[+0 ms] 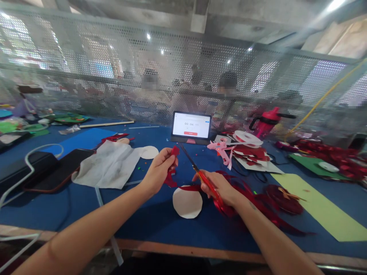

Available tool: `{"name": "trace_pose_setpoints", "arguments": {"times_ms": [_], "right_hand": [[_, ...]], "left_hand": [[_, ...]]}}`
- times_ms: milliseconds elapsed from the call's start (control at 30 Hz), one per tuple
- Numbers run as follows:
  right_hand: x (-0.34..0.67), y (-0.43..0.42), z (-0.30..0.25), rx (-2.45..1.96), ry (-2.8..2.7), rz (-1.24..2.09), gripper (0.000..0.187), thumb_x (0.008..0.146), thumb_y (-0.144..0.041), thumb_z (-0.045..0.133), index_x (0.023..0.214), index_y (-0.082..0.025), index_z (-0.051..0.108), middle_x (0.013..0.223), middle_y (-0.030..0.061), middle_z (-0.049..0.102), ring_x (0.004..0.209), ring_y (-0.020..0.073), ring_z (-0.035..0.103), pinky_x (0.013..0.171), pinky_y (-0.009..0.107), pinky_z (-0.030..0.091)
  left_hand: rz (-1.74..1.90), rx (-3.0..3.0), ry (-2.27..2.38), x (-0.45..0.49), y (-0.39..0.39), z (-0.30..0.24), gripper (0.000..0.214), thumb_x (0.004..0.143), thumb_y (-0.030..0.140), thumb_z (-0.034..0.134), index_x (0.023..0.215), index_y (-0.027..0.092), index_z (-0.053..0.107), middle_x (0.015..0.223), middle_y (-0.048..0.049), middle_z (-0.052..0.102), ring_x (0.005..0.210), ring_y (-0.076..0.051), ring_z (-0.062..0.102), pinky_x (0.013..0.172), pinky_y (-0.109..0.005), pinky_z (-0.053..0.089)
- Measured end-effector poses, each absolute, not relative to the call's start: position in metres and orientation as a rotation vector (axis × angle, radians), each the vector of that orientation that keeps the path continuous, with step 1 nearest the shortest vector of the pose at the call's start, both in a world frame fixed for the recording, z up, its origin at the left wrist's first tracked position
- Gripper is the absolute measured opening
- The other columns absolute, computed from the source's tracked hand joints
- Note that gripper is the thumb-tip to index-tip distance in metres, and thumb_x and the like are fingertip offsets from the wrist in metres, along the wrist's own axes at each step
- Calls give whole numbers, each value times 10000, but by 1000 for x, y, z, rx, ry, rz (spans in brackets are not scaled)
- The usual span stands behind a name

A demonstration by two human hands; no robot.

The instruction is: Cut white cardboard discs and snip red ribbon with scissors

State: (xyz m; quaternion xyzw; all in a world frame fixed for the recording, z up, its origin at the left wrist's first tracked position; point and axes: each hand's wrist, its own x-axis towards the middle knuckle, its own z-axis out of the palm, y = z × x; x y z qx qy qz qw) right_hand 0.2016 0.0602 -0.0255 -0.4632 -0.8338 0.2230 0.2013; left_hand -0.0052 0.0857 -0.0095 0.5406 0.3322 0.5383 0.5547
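My left hand (159, 168) is closed, pinching a small red piece of ribbon (173, 165) that trails down toward the table. My right hand (220, 186) is closed round the red handles of a pair of scissors (197, 172), whose dark blades point up and left toward the ribbon piece. A white paper disc (187, 202) lies on the blue table (160, 221) just below both hands. Red ribbon scraps (255, 194) are heaped beside my right wrist.
A tablet (191, 126) showing a timer stands at the back. White cloth (107, 165) and a dark phone (60, 170) lie left. A ribbon spool (247, 138), pink glue gun (222, 148), green sheets (321, 206) lie right. Behind a mesh screen (183, 65) sit other people.
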Motion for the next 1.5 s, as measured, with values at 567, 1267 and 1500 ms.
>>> {"name": "trace_pose_setpoints", "arguments": {"times_ms": [567,1267,1500], "right_hand": [[201,63,-28,-1268,-2491,495,497,841,-600,321,959,-184,566,677,37,597,547,154,527,523,235,328],[196,65,-25,-1536,-2477,469,199,866,-317,450,784,-193,582,502,-17,587,459,124,561,526,205,345],[194,65,-32,-1324,-2068,922,299,860,-454,416,794,-185,526,390,-56,479,341,106,469,425,204,344]], "left_hand": [[1195,1278,779,-8,91,-11,199,773,308,592,756,153,469,636,-15,649,447,-30,445,458,-156,351],[1201,1295,781,-10,92,-10,199,746,294,608,713,151,473,540,5,613,390,-26,386,402,-153,283],[1010,1433,795,-6,88,-14,218,793,356,563,787,171,450,595,9,618,406,-36,405,411,-155,284]]}}
